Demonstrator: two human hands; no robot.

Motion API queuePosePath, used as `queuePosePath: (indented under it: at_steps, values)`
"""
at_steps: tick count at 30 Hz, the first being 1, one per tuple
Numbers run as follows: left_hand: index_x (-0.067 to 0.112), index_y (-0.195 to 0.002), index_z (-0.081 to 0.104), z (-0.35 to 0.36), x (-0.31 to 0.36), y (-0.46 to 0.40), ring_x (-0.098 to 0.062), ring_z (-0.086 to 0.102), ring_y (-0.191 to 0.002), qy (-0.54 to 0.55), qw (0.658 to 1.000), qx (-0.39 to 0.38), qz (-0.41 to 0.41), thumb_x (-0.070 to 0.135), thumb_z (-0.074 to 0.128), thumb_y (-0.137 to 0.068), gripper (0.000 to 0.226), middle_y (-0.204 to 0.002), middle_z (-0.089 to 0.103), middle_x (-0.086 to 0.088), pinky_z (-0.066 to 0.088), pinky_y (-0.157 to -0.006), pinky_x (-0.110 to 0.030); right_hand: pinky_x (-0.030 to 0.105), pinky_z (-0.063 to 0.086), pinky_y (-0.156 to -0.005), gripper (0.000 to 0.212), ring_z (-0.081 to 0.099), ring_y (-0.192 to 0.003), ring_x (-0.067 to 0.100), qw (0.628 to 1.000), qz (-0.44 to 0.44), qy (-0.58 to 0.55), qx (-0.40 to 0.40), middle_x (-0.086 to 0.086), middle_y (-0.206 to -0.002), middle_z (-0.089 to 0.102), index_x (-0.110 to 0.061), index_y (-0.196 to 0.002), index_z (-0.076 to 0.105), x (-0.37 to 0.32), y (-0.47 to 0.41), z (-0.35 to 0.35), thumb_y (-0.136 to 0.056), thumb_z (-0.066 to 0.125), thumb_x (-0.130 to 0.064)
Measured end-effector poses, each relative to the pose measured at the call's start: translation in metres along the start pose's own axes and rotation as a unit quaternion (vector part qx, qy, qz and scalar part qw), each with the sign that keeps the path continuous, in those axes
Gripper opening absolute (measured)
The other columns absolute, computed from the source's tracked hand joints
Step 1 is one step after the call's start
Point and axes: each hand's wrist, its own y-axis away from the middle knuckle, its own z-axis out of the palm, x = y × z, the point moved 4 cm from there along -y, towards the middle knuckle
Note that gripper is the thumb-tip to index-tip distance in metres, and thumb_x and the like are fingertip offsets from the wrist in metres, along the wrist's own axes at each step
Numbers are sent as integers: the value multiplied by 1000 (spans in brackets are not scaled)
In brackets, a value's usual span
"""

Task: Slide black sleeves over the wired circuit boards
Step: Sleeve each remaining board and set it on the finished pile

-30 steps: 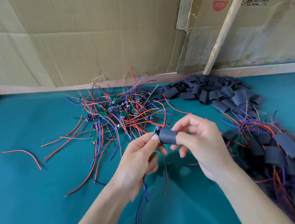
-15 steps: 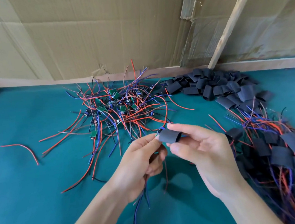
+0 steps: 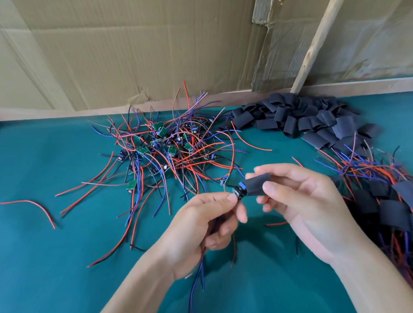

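Note:
My right hand (image 3: pixel 302 205) pinches a black sleeve (image 3: pixel 256 185) between thumb and forefinger, above the teal table. My left hand (image 3: pixel 206 228) pinches the end of a small wired circuit board (image 3: pixel 238 190) whose tip sticks out of the sleeve's left opening. Its blue and dark wires hang down below my left palm. A tangle of bare green boards with red and blue wires (image 3: pixel 165 150) lies behind the hands. Loose black sleeves (image 3: pixel 304 120) are heaped at the back right. Boards wearing sleeves (image 3: pixel 404 209) are piled at the right.
The teal table mat (image 3: pixel 48 270) runs to a cardboard wall (image 3: pixel 116 52) at the back. A wooden stick (image 3: pixel 319 31) leans against that wall at the right. One loose red wire (image 3: pixel 35 208) lies alone at the left.
The view has tilted and shifted a little. The sleeve has moved slightly right with my right hand, and the board's end now shows at its left opening.

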Motion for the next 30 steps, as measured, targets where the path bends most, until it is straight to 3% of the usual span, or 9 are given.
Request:
queuePosePath:
  at_steps: [5, 9, 13, 16, 21, 24, 27, 30]
  values:
    - [12, -67, 64, 3, -1, 3, -9, 21, -38, -20, 999, -25, -25, 27, 53, -92, 31, -50, 35, 1, 21, -41, -19, 26, 54, -71, 24, 64, -79, 19, 998, 11, 9, -53, 17, -114, 76, -14, -106, 79, 2, 2, 5, -86, 67, -8]
    - [10, -66, 67, 1, -3, 2, -10, 23, -37, -64, 997, 9, -33, 28, 54, -89, 32, -49, 40, 0, 21, -41, -19, 26, 52, -75, 25, 63, -83, 20, 996, 18, 17, -86, 21, -110, 74, -8, -110, 77, 3, 3, 8, -88, 65, -8]
    - [5, -76, 64, -1, -4, 2, -12, 36, -40, -99, 993, 57, -6, 31, 60, -90, 30, -60, 52, -6, 29, -40, -19, 25, 52, -75, 29, 62, -86, 20, 996, 32, -4, -82, 21, -117, 73, -5, -112, 76, 6, 2, 9, -87, 62, -5]
    - [-8, -92, 57, -3, -4, 0, -16, 44, -45, -154, 984, 89, 27, 35, 63, -95, 43, -67, 56, -8, 36, -44, -20, 28, 52, -77, 33, 61, -88, 24, 995, 53, -3, -79, 25, -111, 71, -4, -117, 75, 12, 1, 15, -87, 61, -6]
    - [-3, -91, 60, -4, -5, 0, -18, 53, -48, -238, 961, 129, 52, 27, 56, -104, 33, -64, 61, -3, 42, -50, -25, 28, 53, -74, 25, 65, -78, 22, 997, 62, 31, -27, 18, -97, 73, -15, -111, 79, 13, 2, 18, -87, 73, -10]
    - [0, -89, 62, -1, -3, 1, -20, 58, -54, -197, 976, 83, 49, 27, 58, -101, 30, -70, 66, -8, 46, -56, -26, 28, 52, -67, 20, 64, -73, 24, 998, 46, 52, 7, 16, -86, 73, -10, -102, 80, 3, 4, 12, -88, 69, -1]
    - [9, -87, 69, 2, 0, 1, -23, 66, -66, -131, 988, 56, 51, 27, 60, -93, 21, -79, 71, -13, 54, -67, -27, 23, 49, -56, 27, 61, -71, 22, 992, 5, 88, 89, 17, -86, 74, -10, -88, 82, -26, 9, -11, -87, 62, 8]
    - [11, -80, 70, -10, -2, -1, -21, 71, -73, -162, 973, 148, 68, 19, 65, -94, 16, -77, 73, -10, 61, -75, -36, 21, 38, -39, 24, 54, -55, 18, 964, -32, 190, 182, 16, -76, 71, -14, -74, 80, -84, 18, -63, -74, 58, -4]
